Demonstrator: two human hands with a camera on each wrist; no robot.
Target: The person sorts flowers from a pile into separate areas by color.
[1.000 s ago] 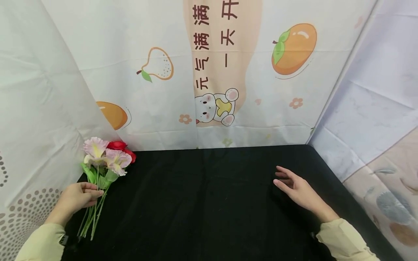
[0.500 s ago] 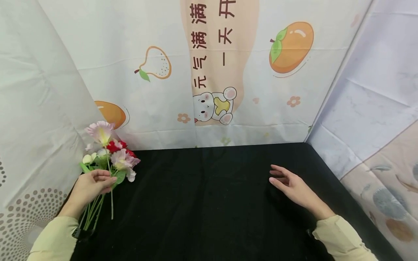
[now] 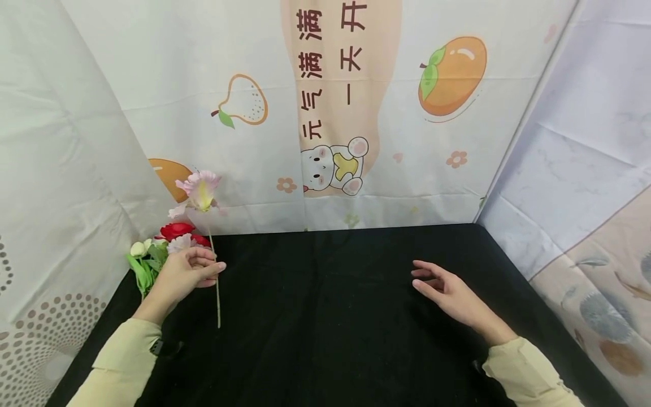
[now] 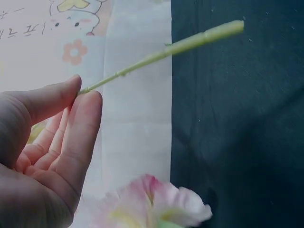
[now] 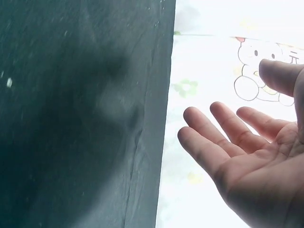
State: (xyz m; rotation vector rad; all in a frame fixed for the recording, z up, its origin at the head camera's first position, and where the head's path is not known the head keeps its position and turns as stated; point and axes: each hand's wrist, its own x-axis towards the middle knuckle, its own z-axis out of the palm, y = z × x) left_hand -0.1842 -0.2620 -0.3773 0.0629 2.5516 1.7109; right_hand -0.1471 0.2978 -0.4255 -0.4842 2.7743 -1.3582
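Between thumb and fingertips, my left hand (image 3: pixel 190 271) pinches the thin green stem of a pale pink iris-like flower (image 3: pixel 202 192), held upright at the left of the head view. In the left wrist view the stem (image 4: pixel 185 45) sticks out past the fingertips, and a pink bloom (image 4: pixel 156 202) shows at the bottom edge. Behind that hand lie the other flowers: red blooms (image 3: pixel 176 230), a pale bloom, white buds (image 3: pixel 138 249) and green leaves (image 3: pixel 144 275); the wrist and hand hide their stems. My right hand (image 3: pixel 442 291) hovers over the black cloth's right side, fingers loosely spread, holding nothing.
A black cloth (image 3: pixel 325 316) covers the table. White printed curtains (image 3: pixel 254 152) rise along its far edge, with a plain and dotted one (image 3: pixel 56 169) on the left and a patterned one (image 3: pixel 574 186) on the right.
My left hand has moved right and up from the bunch, drawing one pink flower away from it; the other flowers have stayed at the left. My right hand has drifted slightly left.
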